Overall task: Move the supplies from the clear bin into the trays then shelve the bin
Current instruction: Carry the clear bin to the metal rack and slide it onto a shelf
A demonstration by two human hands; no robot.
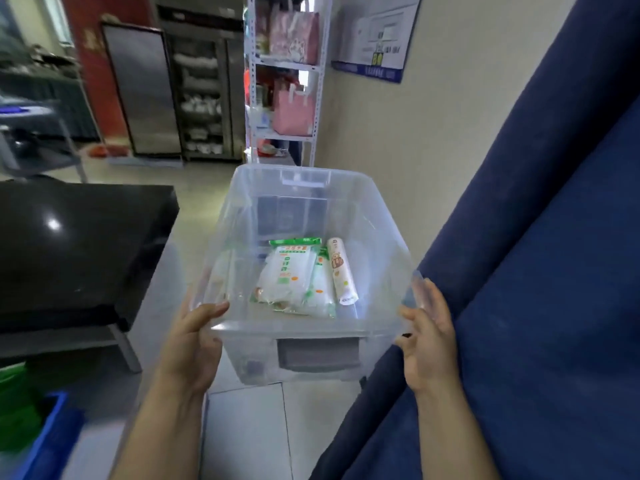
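The clear plastic bin (pixel 242 209) is held up in front of me over the floor. My left hand (pixel 194 341) grips its near left corner, thumb over the rim. My right hand (pixel 427 337) holds the near right corner, fingers curled under the rim. Inside lie white and green supply packets (pixel 289 275) and a cream roll (pixel 341 271) with a cartoon print. At the lower left, blurred, sit a blue tray (pixel 52 441) and a green tray (pixel 17 393).
A blue sofa (pixel 540 289) fills the right side, close to the bin. A black low table (pixel 69 247) stands left. Straight ahead a white metal shelf rack (pixel 285 64) holds pink bags. Pale tiled floor (pixel 249 427) runs between table and sofa.
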